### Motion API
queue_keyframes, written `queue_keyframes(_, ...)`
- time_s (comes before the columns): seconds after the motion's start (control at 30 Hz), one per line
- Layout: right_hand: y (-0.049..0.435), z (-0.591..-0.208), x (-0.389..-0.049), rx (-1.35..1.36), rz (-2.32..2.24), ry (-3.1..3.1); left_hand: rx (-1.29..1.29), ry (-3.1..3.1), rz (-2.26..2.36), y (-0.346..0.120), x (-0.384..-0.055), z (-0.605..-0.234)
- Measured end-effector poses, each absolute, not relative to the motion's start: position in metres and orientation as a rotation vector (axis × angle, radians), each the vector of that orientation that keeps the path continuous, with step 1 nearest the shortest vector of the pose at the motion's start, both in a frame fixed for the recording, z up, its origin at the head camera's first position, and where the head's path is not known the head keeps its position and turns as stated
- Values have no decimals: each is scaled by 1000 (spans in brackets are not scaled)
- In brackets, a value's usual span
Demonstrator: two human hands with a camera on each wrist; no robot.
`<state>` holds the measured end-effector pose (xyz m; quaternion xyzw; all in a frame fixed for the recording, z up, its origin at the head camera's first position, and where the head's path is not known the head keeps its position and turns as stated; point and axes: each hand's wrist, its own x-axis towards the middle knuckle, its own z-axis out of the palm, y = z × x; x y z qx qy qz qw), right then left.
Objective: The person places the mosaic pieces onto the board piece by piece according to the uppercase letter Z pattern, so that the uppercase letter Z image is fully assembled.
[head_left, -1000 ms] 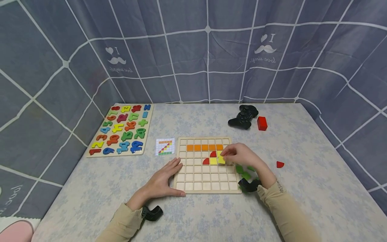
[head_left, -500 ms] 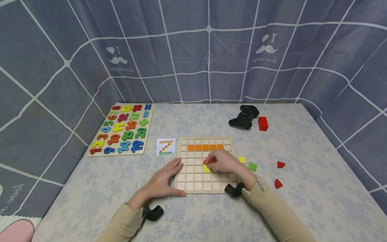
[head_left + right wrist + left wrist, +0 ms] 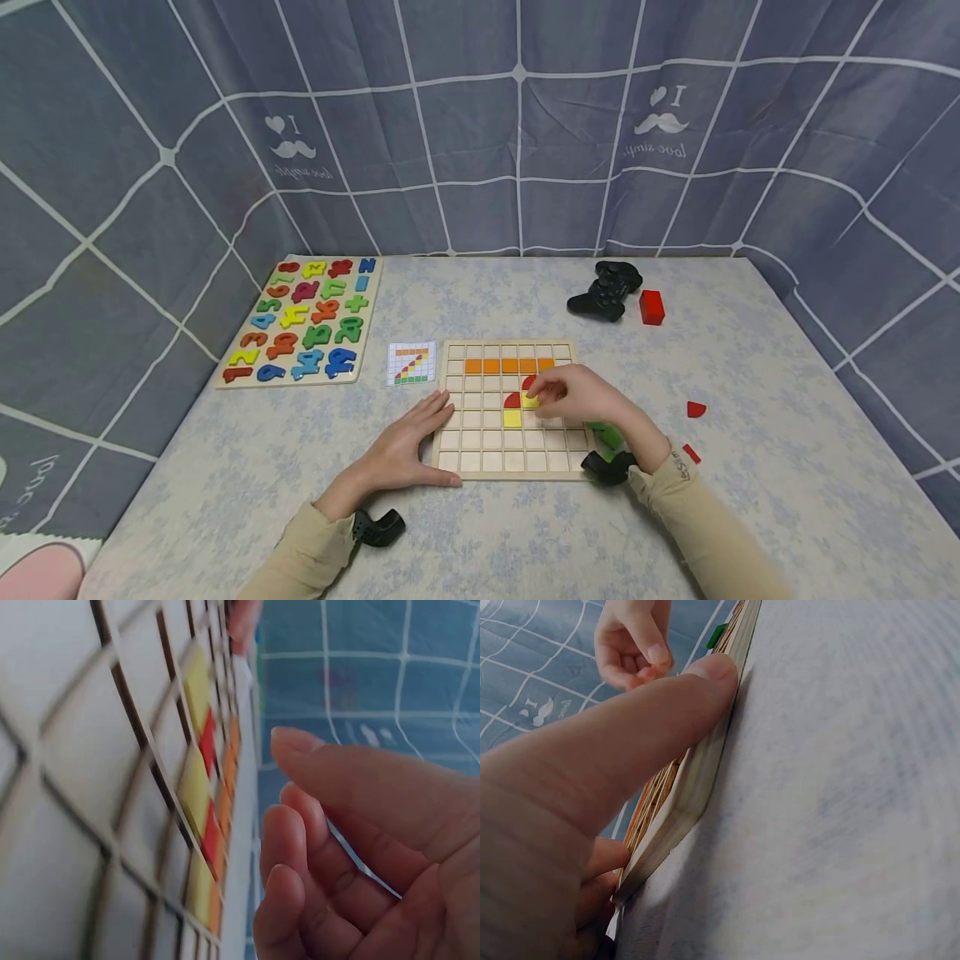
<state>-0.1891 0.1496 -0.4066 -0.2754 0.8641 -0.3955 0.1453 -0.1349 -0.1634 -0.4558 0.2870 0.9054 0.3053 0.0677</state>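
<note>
A wooden grid board (image 3: pixel 491 439) lies on the table. My left hand (image 3: pixel 401 446) rests along its left side, fingers spread; in the left wrist view its thumb (image 3: pixel 637 742) lies against the board's front edge. Over the board's right half hovers my right hand (image 3: pixel 585 394), fingers loosely bent. Nothing sits between its thumb and fingers in the right wrist view. Orange square tiles (image 3: pixel 510 366) form a row in the grid. Below them are red quarter-round tiles (image 3: pixel 512 401) and yellow square tiles (image 3: pixel 512 418). The right wrist view shows another yellow tile (image 3: pixel 200 892), which the hand covers in the head view.
A pattern card (image 3: pixel 411 364) lies left of the board, near a number puzzle (image 3: pixel 300 325). Green tiles (image 3: pixel 609 436) lie partly under the right wrist. Loose red tiles (image 3: pixel 696 409) are further right. A black game controller (image 3: pixel 606 291) and red block (image 3: pixel 652 307) stand behind.
My right hand set a yellow tile at the board's right, then another below the left red tile. It has since let go and moved up and right. My left hand stays put.
</note>
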Motion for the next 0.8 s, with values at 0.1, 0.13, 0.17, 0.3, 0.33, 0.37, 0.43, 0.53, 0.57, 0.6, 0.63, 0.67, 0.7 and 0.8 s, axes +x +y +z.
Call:
queue_keyframes(0.1, 164, -404, -190, -752, -1172, 2487, 862, 2729, 917, -163, -135, -456)
queue_keyframes(0.13, 169, -403, -191, -732, -1180, 2495, 861, 2729, 916, -163, -135, -456)
queue_keyframes(0.17, 174, -402, -191, -714, -1188, 2502, 860, 2730, 917, -163, -135, -456)
queue_keyframes(0.3, 193, -398, -192, -629, -1231, 2517, 864, 2732, 915, -164, -135, -456)
queue_keyframes(0.33, 198, -397, -193, -606, -1249, 2514, 866, 2732, 915, -163, -135, -456)
queue_keyframes(0.37, 203, -396, -193, -581, -1267, 2510, 867, 2732, 914, -163, -136, -456)
queue_keyframes(0.43, 212, -395, -194, -524, -1307, 2503, 871, 2732, 914, -163, -136, -456)
queue_keyframes(0.53, 225, -395, -196, -442, -1358, 2498, 872, 2731, 912, -164, -136, -456)
queue_keyframes(0.57, 228, -395, -196, -420, -1372, 2496, 871, 2731, 911, -164, -136, -456)
queue_keyframes(0.6, 231, -396, -197, -404, -1386, 2494, 871, 2731, 910, -164, -136, -456)
queue_keyframes(0.63, 233, -397, -198, -394, -1394, 2494, 869, 2731, 910, -164, -136, -456)
queue_keyframes(0.67, 235, -398, -199, -385, -1400, 2493, 869, 2731, 910, -163, -136, -456)
queue_keyframes(0.7, 236, -400, -200, -383, -1406, 2490, 869, 2731, 911, -163, -136, -456)
queue_keyframes(0.8, 238, -406, -203, -385, -1392, 2486, 868, 2732, 908, -163, -135, -456)
